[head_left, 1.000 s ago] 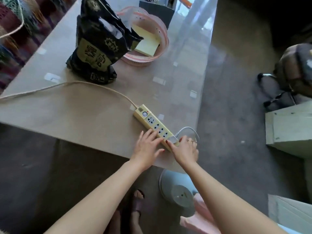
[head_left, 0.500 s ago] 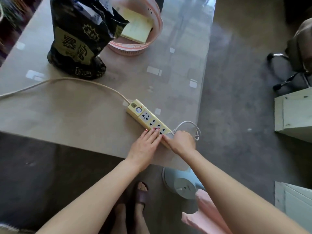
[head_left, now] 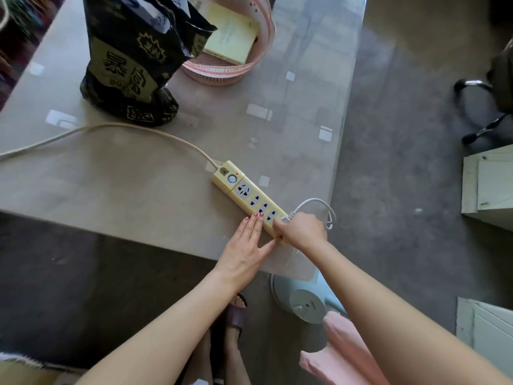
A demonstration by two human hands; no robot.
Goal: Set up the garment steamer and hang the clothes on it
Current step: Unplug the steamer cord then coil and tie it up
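1. Bracing the power strip [head_left: 251, 200] on the counter [head_left: 125, 190], the left hand [head_left: 247, 248] is laid flat—fingers straight, holding nothing.
2. The right hand's [head_left: 301, 230] grip is curled around the grey plug [head_left: 285, 218] at the end socket—steamer base [head_left: 302, 297] is left on the floor below.

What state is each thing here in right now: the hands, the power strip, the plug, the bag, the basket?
Left hand: flat, fingers straight, steadying the power strip.
Right hand: curled round a plug at the strip's near end.
Power strip: lying on the table, red light on.
Grey cord: looped beside the right hand.
Black bag: upright, open.
Pink basket: holds yellow paper.
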